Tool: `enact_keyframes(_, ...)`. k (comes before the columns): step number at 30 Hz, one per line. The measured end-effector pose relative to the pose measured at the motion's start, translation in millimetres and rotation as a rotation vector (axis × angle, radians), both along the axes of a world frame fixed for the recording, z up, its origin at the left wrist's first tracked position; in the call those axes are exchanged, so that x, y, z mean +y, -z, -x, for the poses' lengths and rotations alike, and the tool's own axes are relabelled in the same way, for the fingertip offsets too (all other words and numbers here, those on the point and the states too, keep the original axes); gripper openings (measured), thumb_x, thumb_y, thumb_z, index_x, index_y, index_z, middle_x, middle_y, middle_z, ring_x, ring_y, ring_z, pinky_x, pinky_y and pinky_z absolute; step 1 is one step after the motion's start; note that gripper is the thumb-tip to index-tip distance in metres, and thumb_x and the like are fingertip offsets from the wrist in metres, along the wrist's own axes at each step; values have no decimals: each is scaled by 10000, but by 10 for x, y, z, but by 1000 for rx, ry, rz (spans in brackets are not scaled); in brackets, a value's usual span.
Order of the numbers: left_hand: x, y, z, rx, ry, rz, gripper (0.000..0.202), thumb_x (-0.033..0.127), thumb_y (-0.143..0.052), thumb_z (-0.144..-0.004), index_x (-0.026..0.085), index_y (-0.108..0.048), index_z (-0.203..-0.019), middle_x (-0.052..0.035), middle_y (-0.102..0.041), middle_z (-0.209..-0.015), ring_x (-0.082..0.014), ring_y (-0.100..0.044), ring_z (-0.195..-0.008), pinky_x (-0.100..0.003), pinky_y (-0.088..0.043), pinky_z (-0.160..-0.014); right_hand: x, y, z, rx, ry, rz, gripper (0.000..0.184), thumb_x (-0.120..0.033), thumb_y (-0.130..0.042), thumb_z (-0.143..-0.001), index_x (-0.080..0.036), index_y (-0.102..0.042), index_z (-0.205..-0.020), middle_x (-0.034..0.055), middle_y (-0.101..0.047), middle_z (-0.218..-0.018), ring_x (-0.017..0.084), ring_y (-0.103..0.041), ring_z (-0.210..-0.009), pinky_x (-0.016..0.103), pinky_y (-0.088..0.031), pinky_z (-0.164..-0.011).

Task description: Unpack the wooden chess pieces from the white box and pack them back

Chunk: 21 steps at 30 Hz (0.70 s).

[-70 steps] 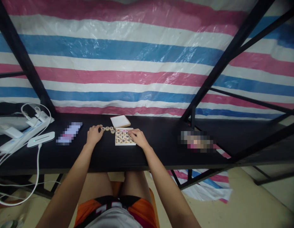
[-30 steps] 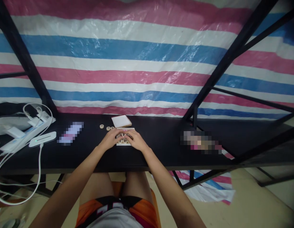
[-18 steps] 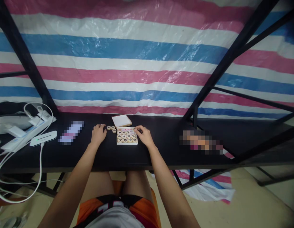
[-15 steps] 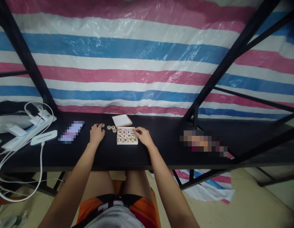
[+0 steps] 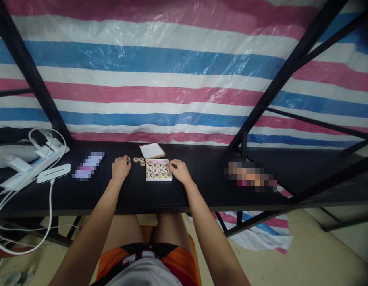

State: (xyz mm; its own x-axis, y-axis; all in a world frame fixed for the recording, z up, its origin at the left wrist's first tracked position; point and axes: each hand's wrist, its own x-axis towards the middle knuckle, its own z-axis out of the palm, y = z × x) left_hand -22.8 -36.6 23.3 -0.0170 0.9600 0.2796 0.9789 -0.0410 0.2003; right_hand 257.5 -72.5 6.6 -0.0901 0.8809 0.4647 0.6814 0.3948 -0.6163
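Observation:
A small white box on the black desk holds rows of round Chinese chess pieces marked with characters. My left hand rests on the desk left of the box, its fingers closed around one Chinese chess piece. Between that hand and the box lie a few loose pieces. My right hand reaches over the upper right corner of the box, with thumb and fingers bent together at the pieces there. What those fingertips grip, if anything, is hidden. Behind the box lies its lid, pale inside facing up.
A blurred-out phone-like slab lies to the left, beside a white device and a power strip with cables. Something pixelated lies on the right. Black metal posts and a striped plastic sheet stand behind the desk.
The view has shifted very slightly. Both hands stay in nearly the same places, the left still on its piece and the right still at the box corner.

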Motion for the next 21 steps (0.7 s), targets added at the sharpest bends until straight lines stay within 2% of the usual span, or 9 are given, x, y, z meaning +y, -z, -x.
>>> enact_keyframes(3,-2,-2,10,4,-4,4,226,286,-458,-864,190,-601,-1011,-127,-634,-1006,-299,-565,-974,-372,-447,-767,-5,-12,8,8,-6,-4,195,-243,-505,-843,-216,-670,-743,29,-673,-842,175,-582,-836,290,-404,-810)
enact_keyframes(9,20,-4,37,-96,16,-58,174,300,-497,-854,198,-602,-947,-109,-635,-972,-281,-572,-938,-364,-439,-777,-9,-56,18,130,87,-49,322,-390,-405,-916,-213,-648,-797,44,-661,-843,182,-588,-831,282,-407,-784)
enact_keyframes(11,11,-19,-11,-191,122,-124,173,307,-501,-861,201,-600,-954,-88,-641,-959,-256,-572,-922,-352,-437,-802,4,-46,17,161,115,-30,357,-411,-367,-929,-214,-638,-806,48,-666,-868,185,-593,-855,283,-403,-799)
enact_keyframes(13,-11,-35,-105,-289,306,-163,175,314,-511,-865,206,-604,-965,-63,-652,-944,-225,-570,-906,-330,-437,-825,22,-26,19,159,123,4,374,-419,-348,-934,-214,-630,-799,49,-668,-878,187,-594,-869,284,-397,-808)
enact_keyframes(16,-48,-41,-280,-394,526,-132,184,327,-528,-863,208,-623,-966,-44,-665,-937,-198,-573,-886,-305,-445,-822,44,3,28,128,109,51,378,-422,-345,-935,-214,-621,-781,47,-664,-867,184,-589,-864,279,-388,-803)
enact_keyframes(21,-27,-1,-431,-453,556,-44,207,327,-541,-851,209,-666,-967,-47,-687,-962,-202,-599,-903,-309,-456,-841,58,23,35,95,99,71,400,-435,-327,-940,-216,-613,-767,45,-648,-840,179,-576,-844,273,-379,-793)
